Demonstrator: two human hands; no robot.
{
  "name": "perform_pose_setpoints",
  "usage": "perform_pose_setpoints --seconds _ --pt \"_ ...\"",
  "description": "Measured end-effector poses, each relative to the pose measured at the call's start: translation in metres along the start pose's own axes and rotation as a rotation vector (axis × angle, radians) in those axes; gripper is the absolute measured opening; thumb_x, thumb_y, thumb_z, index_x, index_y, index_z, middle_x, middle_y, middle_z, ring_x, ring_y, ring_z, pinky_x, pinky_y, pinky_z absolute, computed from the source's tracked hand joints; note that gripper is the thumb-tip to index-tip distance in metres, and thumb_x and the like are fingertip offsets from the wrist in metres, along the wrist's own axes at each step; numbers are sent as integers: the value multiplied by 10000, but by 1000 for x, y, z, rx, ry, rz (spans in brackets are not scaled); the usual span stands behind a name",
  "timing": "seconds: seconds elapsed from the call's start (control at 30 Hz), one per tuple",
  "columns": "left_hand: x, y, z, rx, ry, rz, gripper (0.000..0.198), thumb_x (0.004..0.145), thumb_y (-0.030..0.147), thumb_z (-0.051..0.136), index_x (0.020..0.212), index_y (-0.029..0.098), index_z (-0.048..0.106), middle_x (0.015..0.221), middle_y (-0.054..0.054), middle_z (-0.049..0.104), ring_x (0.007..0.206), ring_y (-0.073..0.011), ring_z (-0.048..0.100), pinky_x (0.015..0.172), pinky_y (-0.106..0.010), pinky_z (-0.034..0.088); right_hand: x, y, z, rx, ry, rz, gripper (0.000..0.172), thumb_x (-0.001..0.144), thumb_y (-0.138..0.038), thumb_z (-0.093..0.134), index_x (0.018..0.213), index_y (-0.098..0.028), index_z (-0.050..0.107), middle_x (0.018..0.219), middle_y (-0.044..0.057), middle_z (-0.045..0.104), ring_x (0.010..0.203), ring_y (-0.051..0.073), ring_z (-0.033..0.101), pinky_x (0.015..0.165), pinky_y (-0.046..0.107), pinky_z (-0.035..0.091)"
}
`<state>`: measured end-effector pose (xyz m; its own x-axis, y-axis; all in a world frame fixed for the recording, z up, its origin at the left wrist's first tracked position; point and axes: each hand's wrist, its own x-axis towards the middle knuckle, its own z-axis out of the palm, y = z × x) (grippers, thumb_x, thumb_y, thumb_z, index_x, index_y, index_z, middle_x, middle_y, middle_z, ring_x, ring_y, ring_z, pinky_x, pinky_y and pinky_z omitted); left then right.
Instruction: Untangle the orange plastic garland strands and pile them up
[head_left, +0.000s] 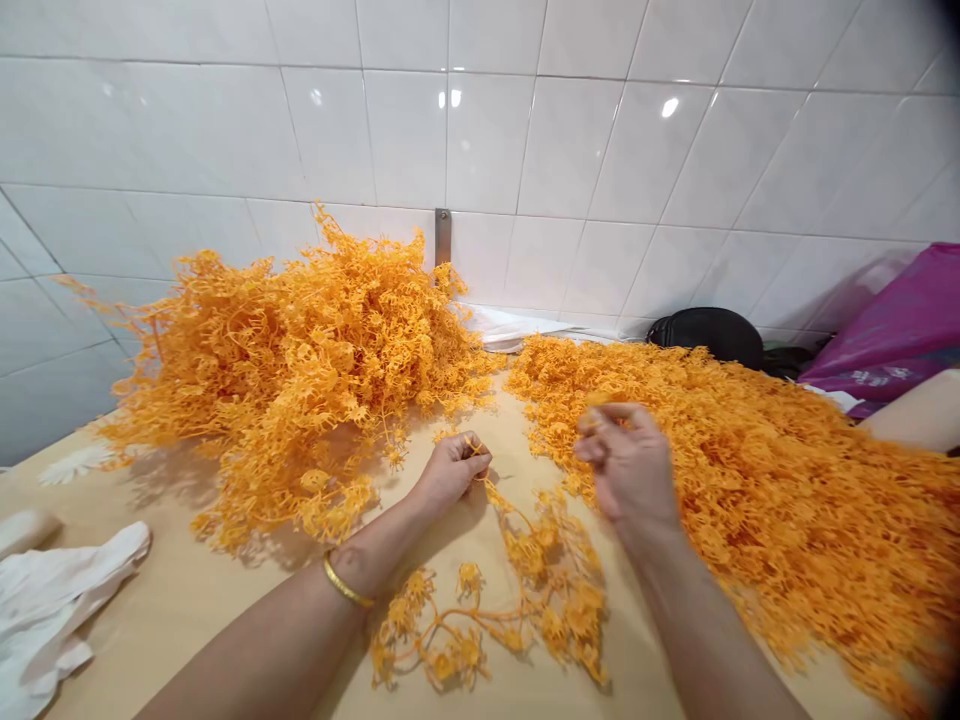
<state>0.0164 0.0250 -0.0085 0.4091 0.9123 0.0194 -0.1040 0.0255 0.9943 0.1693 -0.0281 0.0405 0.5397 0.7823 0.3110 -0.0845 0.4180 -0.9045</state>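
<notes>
My left hand (pixel 455 470), with a yellow bangle at the wrist, pinches the thin stem of an orange artificial flower spray (pixel 551 560). The spray's branches and small blossoms spread over the table between my forearms. My right hand (pixel 630 465) is raised at the inner edge of the right-hand pile of loose orange blossoms (pixel 750 460). Its fingers are curled together and slightly blurred; a bit of orange shows at the fingertips, but I cannot make out whether it is held. Beyond my left hand stands a tall, tangled heap of orange flower sprays (pixel 300 370).
White cloth gloves (pixel 67 600) lie at the left on the tan table (pixel 180 610). Behind the right pile are a black rounded case (pixel 705 335) and a purple bag (pixel 885 330). A white tiled wall (pixel 495 130) with a metal bracket (pixel 443 238) bounds the back.
</notes>
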Motion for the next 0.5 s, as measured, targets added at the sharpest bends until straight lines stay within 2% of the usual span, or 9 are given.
perform_pose_setpoints --seconds 0.07,0.13,0.2,0.27,0.3,0.37,0.43,0.5 --pt "0 0 -3 -13 -11 -32 140 631 206 569 570 153 455 417 58 403 308 -28 288 329 -166 195 11 -13 -17 -145 181 -225 173 672 -267 551 799 -201 455 686 -14 516 502 83 473 480 231 399" --pt "0 2 -6 -62 -29 -52 145 636 233 581 597 148 471 442 44 439 316 -37 335 345 -174 259 19 -16 -32 -464 295 -372 255 684 -253 529 925 -191 476 901 67 518 720 164 538 634 338 440" --pt "-1 4 -8 -138 -34 -76 164 647 277 586 641 139 496 479 21 484 341 -50 392 378 -187 316 22 -11 -39 -850 331 -455 336 670 -226 525 996 -147 499 1136 157 416 996 282 445 800 462 366" --pt "-1 6 -10 -196 -30 -102 196 658 313 584 693 130 522 508 -5 520 373 -67 441 398 -195 341 19 -5 -37 -1103 320 -540 317 685 -221 509 982 -116 535 1225 181 347 1119 343 303 882 517 260" --pt "-1 6 -10 -213 -28 -114 209 661 322 583 711 126 531 513 -12 528 382 -74 455 401 -197 345 15 -2 -33 -1140 284 -587 281 710 -228 487 961 -117 549 1196 173 390 1116 339 305 892 514 244" --pt "0 5 -10 -231 -24 -129 221 667 328 583 724 119 540 515 -23 539 386 -79 465 398 -197 344 5 1 -21 -1069 104 -615 216 768 -252 436 901 -144 567 1023 130 523 1002 277 427 854 447 314" --pt "1 4 -9 -257 -12 -124 216 666 321 589 716 116 541 512 -26 543 378 -79 464 394 -199 341 -8 3 -7 -924 -213 -499 194 796 -281 414 828 -168 568 828 74 577 823 202 515 752 343 393" --pt "2 2 -9 -312 -2 -111 205 665 310 595 709 117 541 507 -22 541 378 -80 463 400 -203 345 -20 6 5 -823 -517 -325 172 765 -320 477 813 -178 560 757 41 579 722 164 527 657 277 409"
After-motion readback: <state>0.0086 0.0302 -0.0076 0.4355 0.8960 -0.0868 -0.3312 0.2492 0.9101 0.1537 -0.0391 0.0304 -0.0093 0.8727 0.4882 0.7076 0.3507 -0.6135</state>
